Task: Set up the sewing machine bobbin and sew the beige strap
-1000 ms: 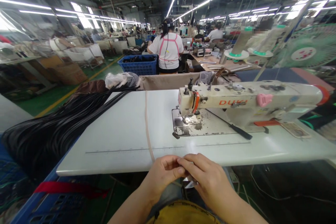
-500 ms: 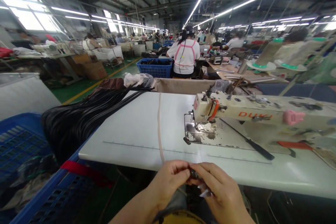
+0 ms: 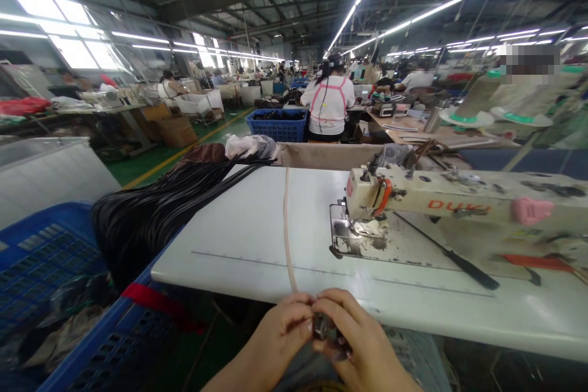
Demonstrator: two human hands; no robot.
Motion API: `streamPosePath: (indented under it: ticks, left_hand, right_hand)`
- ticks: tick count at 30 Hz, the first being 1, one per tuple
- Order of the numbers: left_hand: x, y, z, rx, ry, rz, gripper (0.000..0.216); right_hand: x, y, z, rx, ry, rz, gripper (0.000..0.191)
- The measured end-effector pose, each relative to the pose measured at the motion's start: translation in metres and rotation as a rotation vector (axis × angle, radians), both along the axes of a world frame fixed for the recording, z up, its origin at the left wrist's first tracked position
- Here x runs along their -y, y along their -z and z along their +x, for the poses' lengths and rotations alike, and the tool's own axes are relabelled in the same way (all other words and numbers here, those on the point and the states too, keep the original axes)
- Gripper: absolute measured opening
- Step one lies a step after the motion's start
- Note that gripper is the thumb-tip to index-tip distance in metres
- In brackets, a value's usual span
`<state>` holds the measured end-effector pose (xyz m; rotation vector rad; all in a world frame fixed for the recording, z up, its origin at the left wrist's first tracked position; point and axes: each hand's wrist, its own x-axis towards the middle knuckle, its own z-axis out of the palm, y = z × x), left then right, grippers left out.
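"What is being held?"
"A small dark piece is grasped in the curled fingers of the right hand. It is held low in front of the body, just off the near edge of the white table."
"And the left hand?"
"It is brought up against the right, its thumb and fingers bent beside the piece. Whether anything is gripped by it cannot be told, as the fingertips are blurred and partly hidden."
"What is seen on the table?"
"A thin beige strip is laid across it, its near end reaching the edge just by the left hand. To the right a sewing machine is set, with a black-handled tool laid beside it."
"And to the left?"
"Black strips are draped beside the table, and a red strap is hung over the rim of a blue basket."
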<state>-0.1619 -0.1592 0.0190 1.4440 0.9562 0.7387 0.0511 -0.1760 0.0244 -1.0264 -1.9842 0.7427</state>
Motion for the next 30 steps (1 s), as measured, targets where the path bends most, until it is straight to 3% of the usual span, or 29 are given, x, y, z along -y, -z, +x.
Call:
streamPosePath:
  ticks: [2, 5, 8, 11, 14, 18, 21, 23, 26, 30]
  left_hand:
    - [0.005, 0.003, -0.013, -0.016, -0.011, -0.011, 0.039]
    - [0.016, 0.009, -0.026, 0.065, -0.058, -0.184, 0.033]
    - [0.027, 0.019, -0.035, 0.329, -0.238, -0.470, 0.028]
    - [0.038, 0.034, -0.046, 0.558, -0.465, -0.666, 0.037]
    - [0.049, 0.051, -0.066, 0.663, -0.614, -0.732, 0.037]
    - [0.061, 0.073, -0.096, 0.800, -0.809, -0.775, 0.005]
    - [0.062, 0.090, -0.112, 0.803, -1.017, -0.772, 0.018]
    - [0.060, 0.103, -0.117, 0.762, -1.142, -0.756, 0.017]
    - [0.052, 0.122, -0.113, 0.673, -1.255, -0.738, 0.015]
    - [0.035, 0.138, -0.094, 0.588, -1.238, -0.721, 0.013]
  right_hand:
    - [-0.001, 0.004, -0.009, -0.095, -0.069, -0.245, 0.050]
    - [-0.003, 0.020, -0.021, -0.172, -0.189, -0.586, 0.028]
    - [-0.005, 0.042, -0.029, -0.126, -0.206, -0.698, 0.029]
    - [-0.006, 0.058, -0.032, 0.027, -0.187, -0.674, 0.029]
    - [-0.006, 0.061, -0.032, 0.127, -0.204, -0.669, 0.028]
    - [-0.007, 0.046, -0.026, 0.034, -0.158, -0.644, 0.025]
    - [-0.013, 0.031, -0.011, -0.047, -0.070, -0.651, 0.034]
    - [-0.021, 0.023, 0.006, -0.056, 0.047, -0.599, 0.041]
    - [-0.036, 0.018, 0.041, -0.007, 0.335, -0.432, 0.046]
    - [-0.055, 0.026, 0.096, 0.157, 0.660, -0.187, 0.045]
